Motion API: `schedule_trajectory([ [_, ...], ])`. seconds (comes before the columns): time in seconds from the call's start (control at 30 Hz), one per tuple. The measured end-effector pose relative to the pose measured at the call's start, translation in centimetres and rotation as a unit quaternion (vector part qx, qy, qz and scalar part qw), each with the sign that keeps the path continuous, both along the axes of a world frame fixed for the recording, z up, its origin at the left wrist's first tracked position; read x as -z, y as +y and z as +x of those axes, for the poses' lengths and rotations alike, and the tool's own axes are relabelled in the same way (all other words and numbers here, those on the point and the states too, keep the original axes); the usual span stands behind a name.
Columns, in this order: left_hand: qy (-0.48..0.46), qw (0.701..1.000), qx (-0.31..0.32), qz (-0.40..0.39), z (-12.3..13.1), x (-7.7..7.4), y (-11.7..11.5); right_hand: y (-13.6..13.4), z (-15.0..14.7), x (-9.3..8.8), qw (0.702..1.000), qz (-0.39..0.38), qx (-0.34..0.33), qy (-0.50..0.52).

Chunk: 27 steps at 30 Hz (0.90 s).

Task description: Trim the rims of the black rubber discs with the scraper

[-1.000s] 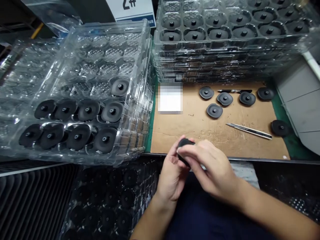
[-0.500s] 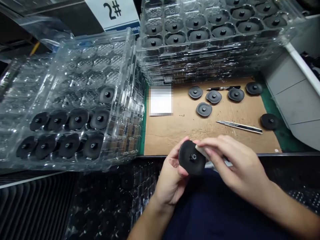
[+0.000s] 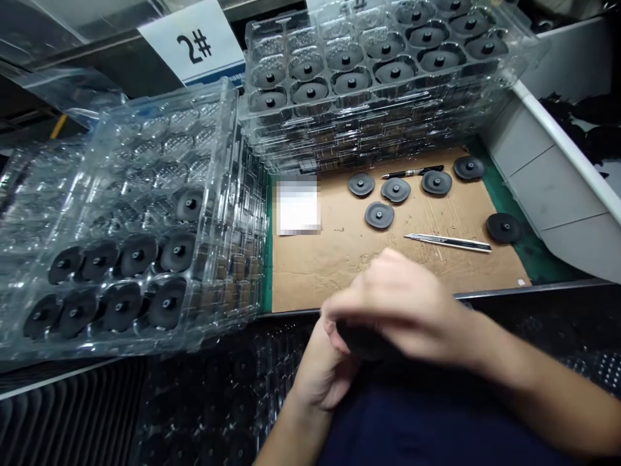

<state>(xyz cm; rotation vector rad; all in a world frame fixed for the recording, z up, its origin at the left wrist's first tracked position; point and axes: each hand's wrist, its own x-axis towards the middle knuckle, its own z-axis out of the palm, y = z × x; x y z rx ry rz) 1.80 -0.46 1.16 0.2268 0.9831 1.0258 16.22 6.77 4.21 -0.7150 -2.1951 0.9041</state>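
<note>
Low in the middle, my left hand [image 3: 323, 366] is closed on the edge of a black rubber-like disc [image 3: 366, 342], which is tilted and mostly covered. My right hand [image 3: 405, 304] lies across the top of that disc, smeared by motion. Its fingers are too blurred to show what they hold. Beyond my hands, several similar discs with a small central stub, such as the nearest one [image 3: 379, 215], lie on a cardboard sheet [image 3: 310, 272]. A tweezers-like slim metal tool [image 3: 449, 243] rests on the cardboard, with a black pen [image 3: 412, 172] farther back.
At left, a stack of clear trays [image 3: 228, 259] holds discs in its front rows. Another tray stack [image 3: 334, 139] stands behind the cardboard. A grey bin wall [image 3: 533, 168] bounds the right side. A pixelated white paper [image 3: 298, 207] and a "2#" sign [image 3: 194, 45] are also there.
My right hand has swung left over the disc, covering most of it; the pale piece seen in its fingers is now hidden. The view has shifted, and the laid-out discs have stayed put.
</note>
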Motion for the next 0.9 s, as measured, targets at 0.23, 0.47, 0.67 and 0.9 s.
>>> schedule_trajectory([
  [0.23,-0.141,0.988,0.032,0.052,-1.5,0.3,-0.2,-0.3,2.4,9.1,0.953,-0.217,0.187,-0.102],
  [0.47,-0.133,0.989,0.012,0.056,-1.7,0.7,-0.2,-2.6,2.3,7.7,0.939,-0.24,0.23,-0.083],
  [0.67,-0.082,0.995,-0.028,0.059,-1.7,0.9,-0.4,-3.0,-1.5,-0.8,0.991,-0.042,0.13,0.008],
  [0.9,-0.019,0.998,-0.054,0.035,-1.4,0.7,-0.3,-2.4,-3.6,-1.0,0.997,-0.035,0.059,-0.047],
])
